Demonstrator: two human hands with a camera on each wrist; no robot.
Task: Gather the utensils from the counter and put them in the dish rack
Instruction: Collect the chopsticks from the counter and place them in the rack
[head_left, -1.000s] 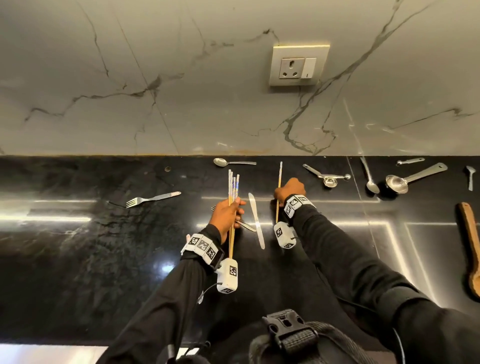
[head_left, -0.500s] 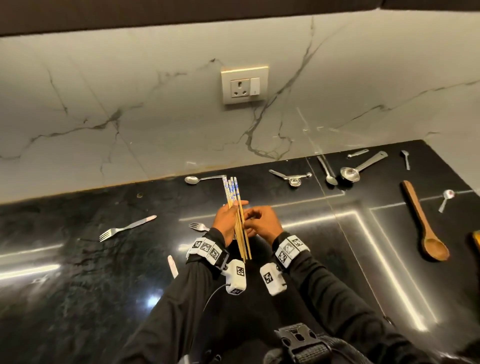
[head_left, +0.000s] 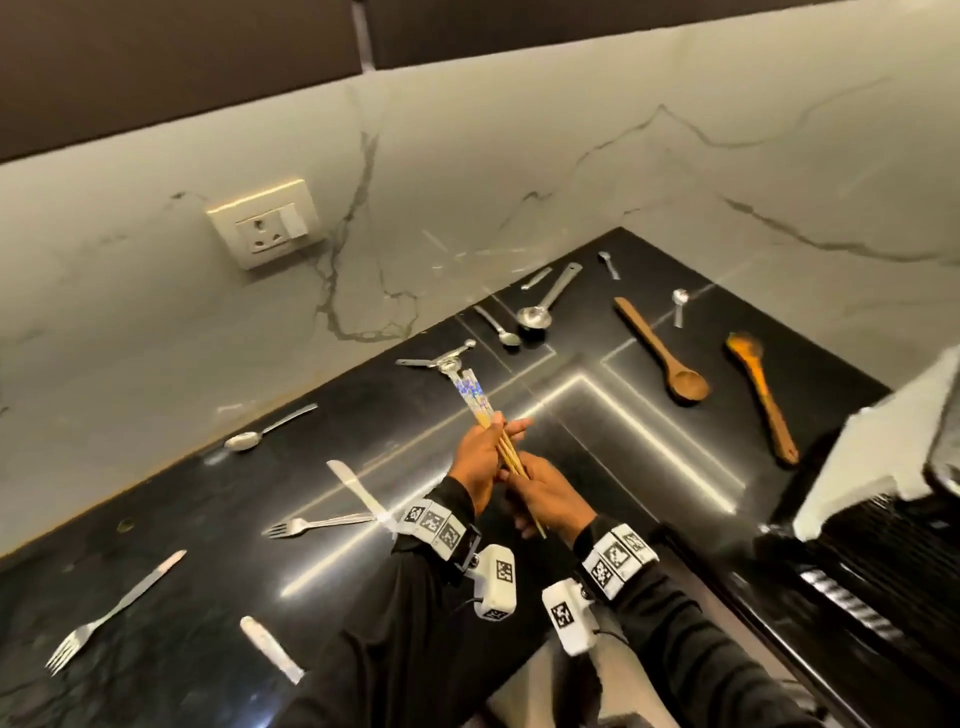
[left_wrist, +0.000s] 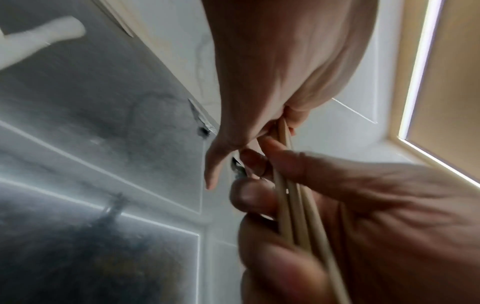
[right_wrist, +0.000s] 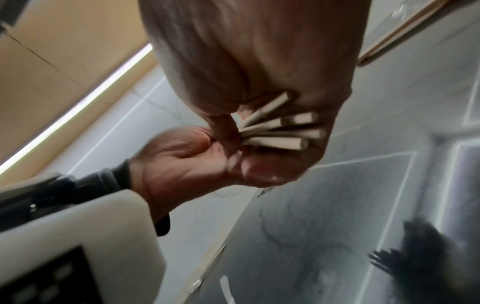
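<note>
A bundle of wooden chopsticks (head_left: 471, 394) with blue-patterned tops is held over the black counter (head_left: 156, 519) by both hands. My left hand (head_left: 475, 460) grips the bundle's middle, fingers wrapped around it. My right hand (head_left: 545, 496) grips the lower part just below. In the left wrist view the right hand's fingers (left_wrist: 259, 197) curl round the chopsticks (left_wrist: 293, 205). In the right wrist view the chopsticks' blunt ends (right_wrist: 275, 131) stick out of my right fist (right_wrist: 246, 51), beside the left palm (right_wrist: 182, 160).
Two forks (head_left: 98, 626) (head_left: 317, 525), two knives (head_left: 358, 491) (head_left: 272, 649) and a spoon (head_left: 265, 434) lie left of the hands. Metal spoons (head_left: 498, 327), a scoop (head_left: 545, 306) and two wooden spoons (head_left: 660, 353) (head_left: 761, 395) lie at the far right. A dark ribbed rack (head_left: 883, 561) stands at the right edge.
My right hand brought a single chopstick from the counter to the bundle in my left hand and now grips the bundle too. The view has swung right.
</note>
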